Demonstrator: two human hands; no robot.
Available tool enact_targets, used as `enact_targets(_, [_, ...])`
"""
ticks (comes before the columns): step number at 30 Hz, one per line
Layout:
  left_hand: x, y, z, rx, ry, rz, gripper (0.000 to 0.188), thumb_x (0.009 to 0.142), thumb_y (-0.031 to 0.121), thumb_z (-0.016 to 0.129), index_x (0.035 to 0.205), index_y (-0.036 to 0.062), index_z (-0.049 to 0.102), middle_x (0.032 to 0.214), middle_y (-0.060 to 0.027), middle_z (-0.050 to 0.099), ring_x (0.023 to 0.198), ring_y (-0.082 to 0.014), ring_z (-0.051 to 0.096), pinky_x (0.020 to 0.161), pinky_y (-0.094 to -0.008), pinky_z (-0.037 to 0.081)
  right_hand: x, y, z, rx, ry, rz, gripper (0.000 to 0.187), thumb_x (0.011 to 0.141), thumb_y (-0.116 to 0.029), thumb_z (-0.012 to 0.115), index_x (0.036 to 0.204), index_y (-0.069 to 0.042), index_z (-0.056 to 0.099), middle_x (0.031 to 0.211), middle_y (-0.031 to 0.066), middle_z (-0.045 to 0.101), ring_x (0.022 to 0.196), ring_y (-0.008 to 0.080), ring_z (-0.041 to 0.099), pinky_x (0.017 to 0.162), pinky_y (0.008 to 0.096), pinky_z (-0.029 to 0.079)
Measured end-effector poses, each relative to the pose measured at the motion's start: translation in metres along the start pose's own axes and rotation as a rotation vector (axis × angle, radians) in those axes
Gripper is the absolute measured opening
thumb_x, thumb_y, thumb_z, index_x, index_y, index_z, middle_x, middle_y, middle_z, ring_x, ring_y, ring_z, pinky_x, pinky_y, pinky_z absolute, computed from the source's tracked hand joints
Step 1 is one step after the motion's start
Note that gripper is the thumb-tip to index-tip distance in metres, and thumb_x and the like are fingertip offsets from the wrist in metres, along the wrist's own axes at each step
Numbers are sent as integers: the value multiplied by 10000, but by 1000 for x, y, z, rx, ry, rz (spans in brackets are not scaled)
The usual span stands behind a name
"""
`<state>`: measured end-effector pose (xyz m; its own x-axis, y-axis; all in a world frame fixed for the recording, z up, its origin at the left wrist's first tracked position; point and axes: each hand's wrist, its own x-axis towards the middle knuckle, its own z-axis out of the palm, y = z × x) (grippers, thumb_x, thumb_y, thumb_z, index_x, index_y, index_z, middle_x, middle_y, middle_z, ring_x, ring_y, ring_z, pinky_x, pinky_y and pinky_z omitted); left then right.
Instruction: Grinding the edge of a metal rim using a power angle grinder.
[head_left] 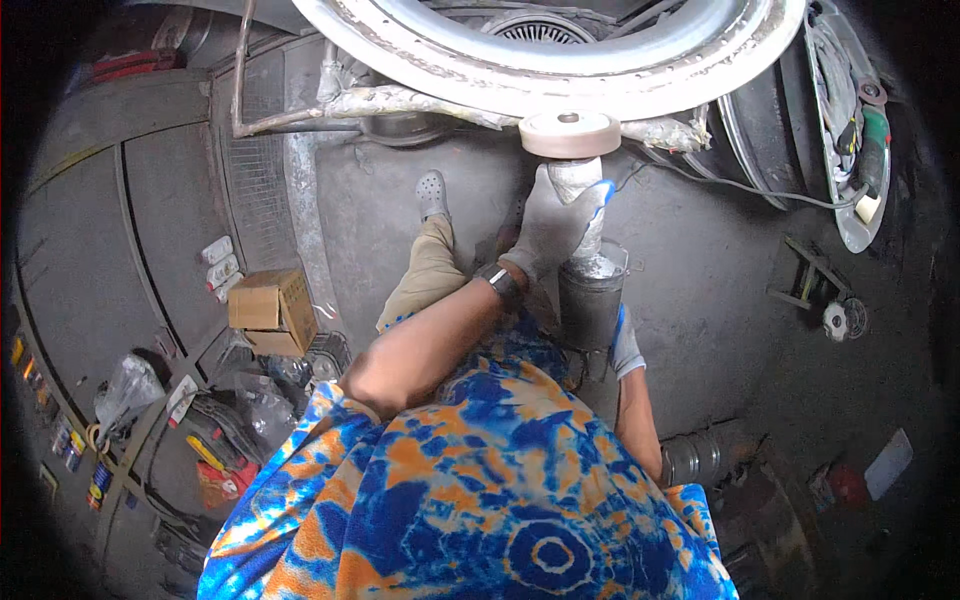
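Note:
My left hand (562, 222), in a grey work glove with blue edging, is wrapped round the pale, dusty neck of a power polisher (590, 308). The polisher has a dark cylindrical body and a thick whitish buffing wheel (570, 136) at its far end. Lower down, my right hand (627, 345), gloved alike, grips the right side of the body near its rear; some fingers are hidden behind it. Just beyond the buffing wheel stands a large metal wheel rim (400, 45), bright and streaked. In this view the buffing wheel overlaps the rim's near edge; contact cannot be told.
A crusted bar frame (400, 100) runs under the rim. At right, a green angle grinder (875, 150) rests in a curved pale piece (855, 232), its cord stretching leftward. A cardboard box (272, 312), white bottles (222, 268) and plastic bags (130, 388) are at left.

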<state>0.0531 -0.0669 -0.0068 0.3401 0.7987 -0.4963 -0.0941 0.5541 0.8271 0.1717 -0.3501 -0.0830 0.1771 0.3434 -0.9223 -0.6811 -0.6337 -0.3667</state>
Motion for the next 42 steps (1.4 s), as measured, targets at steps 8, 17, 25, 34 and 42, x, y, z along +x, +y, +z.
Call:
enact_targets(8, [14, -2, -74, 94, -61, -15, 276, 939, 148, 758, 1131, 5, 620, 961, -32, 668, 859, -94, 637, 713, -265, 551, 7, 66, 69, -31, 30, 5, 725, 1104, -560, 284, 1498, -5, 533, 1454, 117, 619, 1316, 258, 589, 1146, 366, 431])
enact_targets(17, [13, 61, -94, 197, -34, -32, 479, 901, 215, 799, 1220, -22, 533, 1095, -96, 650, 980, -142, 633, 832, -318, 550, -7, 29, 133, 36, -113, 34, 561, 1099, -441, 402, 1383, -14, 627, 1307, 109, 695, 1155, 196, 657, 1028, 330, 517])
enact_targets(25, [28, 7, -30, 272, -220, 49, 327, 989, 199, 723, 1228, 34, 573, 1026, -56, 682, 897, -116, 662, 739, -272, 550, -51, 12, 85, 144, 59, 4, 556, 1103, -423, 372, 1381, -12, 624, 1286, 124, 711, 1106, 224, 705, 979, 365, 571])
enact_targets(34, [21, 32, -26, 272, -172, -177, 585, 896, 378, 819, 1229, -20, 548, 1125, -153, 679, 995, -212, 670, 854, -371, 564, -53, 31, 75, -77, 138, -146, 557, 1110, -426, 351, 1398, -28, 612, 1317, 120, 702, 1146, 235, 694, 1014, 365, 551])
enact_targets(42, [19, 43, -66, 352, -201, -187, 630, 877, 411, 828, 1212, -29, 528, 1113, -172, 682, 978, -220, 677, 823, -360, 570, -74, 41, 158, 52, 372, -10, 606, 1094, -468, 332, 1400, -25, 611, 1328, 133, 697, 1182, 259, 680, 1042, 380, 535])
